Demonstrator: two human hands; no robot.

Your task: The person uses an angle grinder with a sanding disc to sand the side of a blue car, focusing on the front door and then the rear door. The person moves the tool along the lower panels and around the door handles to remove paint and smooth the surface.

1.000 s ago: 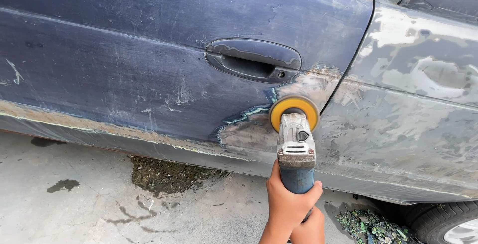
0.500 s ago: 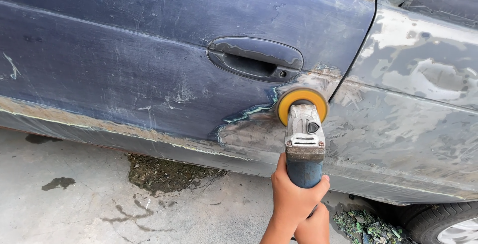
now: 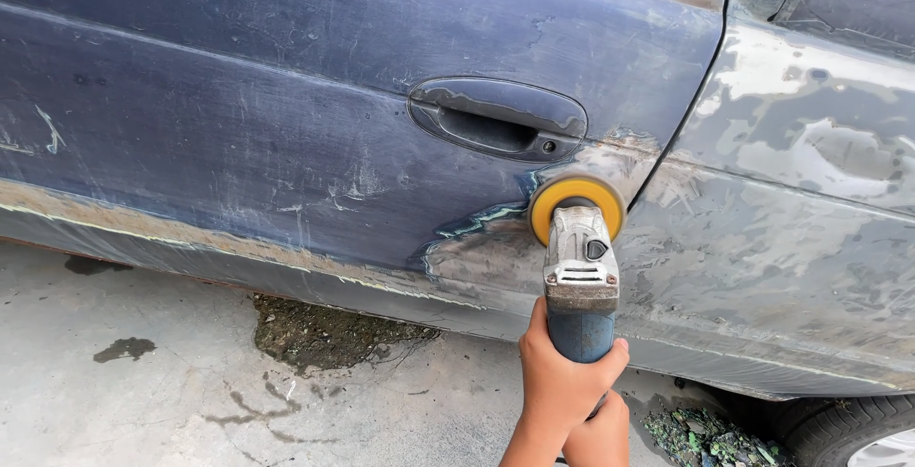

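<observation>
Two hands (image 3: 570, 400) gripping sander (image 3: 579, 276), yellow disc (image 3: 577, 205) against car door (image 3: 334, 114)

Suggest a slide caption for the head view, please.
Both hands press a grinder with a yellow disc against a blue car door.

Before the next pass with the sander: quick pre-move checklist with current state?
1. Both hands on the sander: left hand wraps the blue grip, right hand beneath it. Ok.
2. Yellow pad against the door below the handle. Ok.
3. Pad spinning: cannot tell.
4. Power cord routing: cannot tell.
5. Gloves: none, bare hands. Not ok.
6. Ground stained, debris beside the tyre. Not ok.
</observation>
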